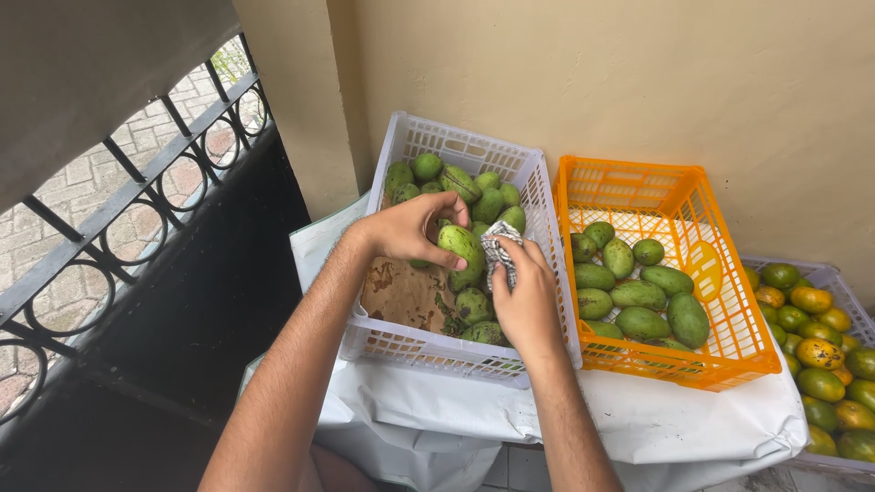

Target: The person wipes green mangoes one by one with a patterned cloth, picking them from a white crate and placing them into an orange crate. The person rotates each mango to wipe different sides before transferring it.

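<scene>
Green mango (462, 252) is gripped by the left hand (410, 230) above the white crate (538, 196); a crumpled patterned cloth (499, 252) is clenched in the right hand (527, 296), beside the orange crate (720, 314).

No labels, signs or screens in view. Packages: three open plastic crates in row against beige wall.

White lattice crate (538, 196) at left, rectangular, brown stained liner sheet (406, 296) on floor of it, green mangoes (474, 187) piled at far end.

Orange lattice crate (638, 182) just beside it, touching, rectangular, partly filled with green mangoes.

Pale grey crate (843, 282) at far right, cut by frame edge, green-and-yellow mangoes inside.
</scene>
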